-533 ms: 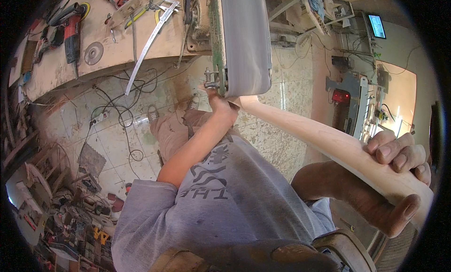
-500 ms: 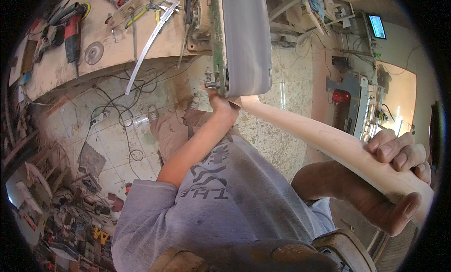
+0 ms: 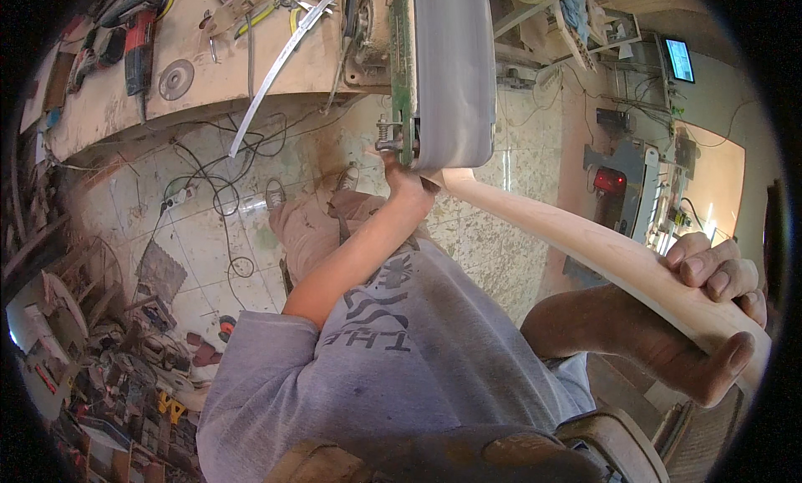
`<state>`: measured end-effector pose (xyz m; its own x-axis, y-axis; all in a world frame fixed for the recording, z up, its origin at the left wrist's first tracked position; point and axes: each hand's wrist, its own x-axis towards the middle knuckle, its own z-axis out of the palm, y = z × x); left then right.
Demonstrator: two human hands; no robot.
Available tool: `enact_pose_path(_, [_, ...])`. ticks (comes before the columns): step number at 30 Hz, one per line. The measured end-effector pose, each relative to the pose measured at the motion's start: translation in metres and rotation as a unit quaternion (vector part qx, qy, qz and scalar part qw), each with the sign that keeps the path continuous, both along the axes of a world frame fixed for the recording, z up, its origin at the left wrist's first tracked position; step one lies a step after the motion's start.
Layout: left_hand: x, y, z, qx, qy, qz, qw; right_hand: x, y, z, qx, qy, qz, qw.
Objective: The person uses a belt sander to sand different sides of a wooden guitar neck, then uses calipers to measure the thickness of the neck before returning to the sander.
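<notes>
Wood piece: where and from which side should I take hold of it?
The wood is probably best held at its broader outer end, coming from the right and closing across both long edges. It looks narrower toward the belt, which sits over that end; the right grip holds the outer end.

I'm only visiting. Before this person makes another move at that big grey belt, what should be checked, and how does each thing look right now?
1. Right hand gripping the wooden piece: ok, fingers over it.
2. Left hand clear of the grey belt: cannot tell; it is partly hidden beside the belt's lower end.
3. Left sleeve away from the belt: ok, it is short.
4. Floor around the shoes free of cables: not ok, loops lie nearby.
5. Caliper fully on the bench: not ok, it appears to overhang the edge.
</notes>
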<state>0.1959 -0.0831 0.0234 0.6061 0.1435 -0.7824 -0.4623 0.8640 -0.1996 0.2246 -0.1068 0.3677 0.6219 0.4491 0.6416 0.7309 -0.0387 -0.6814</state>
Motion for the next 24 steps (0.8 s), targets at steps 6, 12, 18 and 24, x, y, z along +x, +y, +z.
enact_pose_path(6, [0.000,0.007,0.018,0.006,0.025,-0.015,1.000,0.000,0.004,-0.008,0.036,-0.038,-0.030,0.998])
enact_pose_path(12, [0.002,0.007,0.019,-0.005,0.043,-0.017,0.999,0.005,-0.002,0.003,-0.045,0.039,0.016,0.998])
enact_pose_path(18, [0.004,0.005,0.014,0.005,0.026,-0.027,0.999,0.006,0.001,0.000,-0.031,0.006,0.006,0.999])
enact_pose_path(24, [0.002,0.007,0.018,0.008,0.033,-0.028,0.999,0.008,0.002,-0.005,0.021,-0.005,0.005,1.000])
